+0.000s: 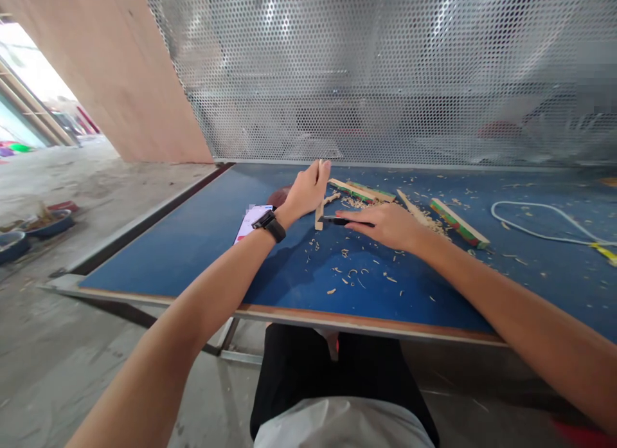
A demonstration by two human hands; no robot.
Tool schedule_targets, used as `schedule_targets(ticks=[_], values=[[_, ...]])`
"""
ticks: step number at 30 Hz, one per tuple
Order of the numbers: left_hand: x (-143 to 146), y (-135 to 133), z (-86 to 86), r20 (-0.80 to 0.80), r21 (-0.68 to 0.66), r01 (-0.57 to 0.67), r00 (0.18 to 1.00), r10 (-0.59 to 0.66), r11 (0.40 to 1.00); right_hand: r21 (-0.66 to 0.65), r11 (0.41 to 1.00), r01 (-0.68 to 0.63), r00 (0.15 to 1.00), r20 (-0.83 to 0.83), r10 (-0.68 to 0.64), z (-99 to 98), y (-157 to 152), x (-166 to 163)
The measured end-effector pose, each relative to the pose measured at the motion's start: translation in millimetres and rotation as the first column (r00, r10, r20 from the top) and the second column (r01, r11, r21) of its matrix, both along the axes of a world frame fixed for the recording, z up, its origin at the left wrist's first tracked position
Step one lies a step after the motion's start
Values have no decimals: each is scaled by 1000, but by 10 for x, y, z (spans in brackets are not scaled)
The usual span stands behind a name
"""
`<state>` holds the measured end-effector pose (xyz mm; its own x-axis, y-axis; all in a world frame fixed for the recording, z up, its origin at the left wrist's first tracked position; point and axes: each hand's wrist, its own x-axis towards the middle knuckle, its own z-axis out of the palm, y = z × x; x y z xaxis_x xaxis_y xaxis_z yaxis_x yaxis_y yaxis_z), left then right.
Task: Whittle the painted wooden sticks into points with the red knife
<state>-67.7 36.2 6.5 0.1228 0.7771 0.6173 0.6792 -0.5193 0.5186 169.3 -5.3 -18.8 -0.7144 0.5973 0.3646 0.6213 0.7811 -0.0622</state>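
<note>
A pale strip of wood point(319, 218) stands out below my left hand point(311, 186), whose fingers are closed around its upper part. My right hand point(380, 224) grips a dark-handled knife point(340, 220), index finger stretched along it. The blade end meets the right side of the wood near its lower end. A dark watch point(270, 225) is on my left wrist. Beside that wrist lies a phone point(251, 220) with a lit screen. A dark reddish rounded object behind my left wrist is partly hidden.
Wood shavings point(354, 277) litter the blue tabletop point(193, 242). Painted wooden strips point(460, 223) lie behind and right of my right hand. A white cord loop point(535, 236) is farther right. A perforated metal sheet point(361, 75) rises along the back edge.
</note>
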Motion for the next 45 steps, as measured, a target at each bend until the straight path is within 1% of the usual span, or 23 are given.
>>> schedule_targets(ticks=[4, 9, 11, 15, 18, 21, 23, 30, 33, 39, 42, 45], values=[[-2, -19, 8, -15, -15, 3, 1000, -3, 1000, -2, 999, -34, 999, -1, 34, -26, 46, -1], [25, -64, 24, -37, -18, 18, 999, -19, 1000, -123, 989, -85, 995, 31, 90, -76, 43, -8], [29, -73, 25, -38, -27, 30, 999, -31, 999, -150, 984, -95, 995, 25, 100, -95, 26, -11], [13, -61, 19, -20, -38, 33, 999, -34, 999, -131, 989, -73, 997, 26, 77, -84, -10, -21], [-5, -41, 10, -2, -43, 24, 1000, -25, 999, -66, 996, -56, 998, 24, 58, -35, -34, -27], [-11, -25, 3, 6, -41, 27, 1000, -27, 999, 4, 1000, -27, 999, -27, 27, 7, -39, -27], [-10, -21, 2, 0, -39, 23, 1000, -24, 999, 19, 1000, -17, 999, -40, 18, 10, -29, -25], [-10, -36, 2, 0, -36, 21, 1000, -21, 999, -14, 998, -57, 996, -65, 56, -55, 10, -28], [-4, -49, 6, -11, -25, 12, 1000, -12, 1000, -63, 995, -72, 995, -70, 67, -63, 7, -25], [20, -80, 23, -32, -35, 30, 999, -31, 999, -169, 984, -64, 998, -12, 63, -96, -23, -18], [22, -80, 27, -27, -38, 29, 999, -30, 999, -177, 982, -59, 998, -9, 59, -89, -34, -17], [19, -73, 28, -29, -35, 26, 999, -27, 999, -144, 988, -47, 999, 19, 51, -56, -55, -20]])
